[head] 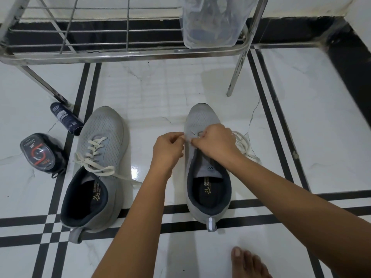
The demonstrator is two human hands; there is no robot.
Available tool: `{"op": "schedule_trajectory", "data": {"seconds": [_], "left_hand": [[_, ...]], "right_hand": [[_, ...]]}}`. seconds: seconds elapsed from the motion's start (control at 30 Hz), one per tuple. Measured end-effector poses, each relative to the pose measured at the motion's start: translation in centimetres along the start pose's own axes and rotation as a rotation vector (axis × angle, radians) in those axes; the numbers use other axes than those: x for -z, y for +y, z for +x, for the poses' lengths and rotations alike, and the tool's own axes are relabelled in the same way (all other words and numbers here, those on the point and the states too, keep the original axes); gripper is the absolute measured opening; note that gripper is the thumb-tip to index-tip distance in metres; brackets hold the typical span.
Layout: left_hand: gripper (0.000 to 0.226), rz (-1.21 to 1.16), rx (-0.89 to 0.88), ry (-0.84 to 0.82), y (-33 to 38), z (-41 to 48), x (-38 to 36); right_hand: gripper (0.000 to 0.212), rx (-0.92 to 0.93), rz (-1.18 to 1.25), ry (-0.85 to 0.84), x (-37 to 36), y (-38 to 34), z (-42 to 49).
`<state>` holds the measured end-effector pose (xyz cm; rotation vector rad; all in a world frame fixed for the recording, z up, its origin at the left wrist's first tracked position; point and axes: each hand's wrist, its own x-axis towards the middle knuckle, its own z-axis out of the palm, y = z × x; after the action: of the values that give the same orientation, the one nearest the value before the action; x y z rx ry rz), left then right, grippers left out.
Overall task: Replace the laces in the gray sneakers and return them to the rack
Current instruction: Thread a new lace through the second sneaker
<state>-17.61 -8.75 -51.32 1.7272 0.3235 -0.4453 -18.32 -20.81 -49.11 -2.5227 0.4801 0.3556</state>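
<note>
- Right sneaker (207, 177) stands on the floor (301, 117) right of centre, toe toward the rack (120, 52), straddling the black stripes. Its eyelets look unlaced.
- Left hand (168, 147): fingers curled, thumb and forefinger pinching the shoe's left eyelet edge near the toe.
- Right hand (214, 141): fingers curled tight over the front eyelets, looks to be pinching the loose lace (244, 145). The exact grip point is too small to confirm.
- The cream loose lace is piled on the floor just right of that shoe, running out from under the right hand.
- Left sneaker (96, 167) stands left of centre, toe also toward the rack, with a cream lace threaded and its ends loose.
- Left side of the floor: a dark can (65, 118) lying by the rack leg, and a clear pack (40, 153) with a red and black label.
- Clear tub (212, 21) on the rack's right end.
- Bare foot (249, 263) at the near edge.
</note>
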Motion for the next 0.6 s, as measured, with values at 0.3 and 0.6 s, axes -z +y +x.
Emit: {"op": "schedule_trajectory", "data": {"seconds": [0.3,0.6], "left_hand": [[0.016,0.145,-0.27,0.14,-0.5,2.0,-0.9],[0.043,-0.478,0.3,0.346,1.1,1.6,1.8]], "right_hand": [[0.044,0.016,0.119,0.031,-0.6,0.6,-0.7],[0.045,0.042,0.19,0.101,-1.2,0.7,-0.6]]}}
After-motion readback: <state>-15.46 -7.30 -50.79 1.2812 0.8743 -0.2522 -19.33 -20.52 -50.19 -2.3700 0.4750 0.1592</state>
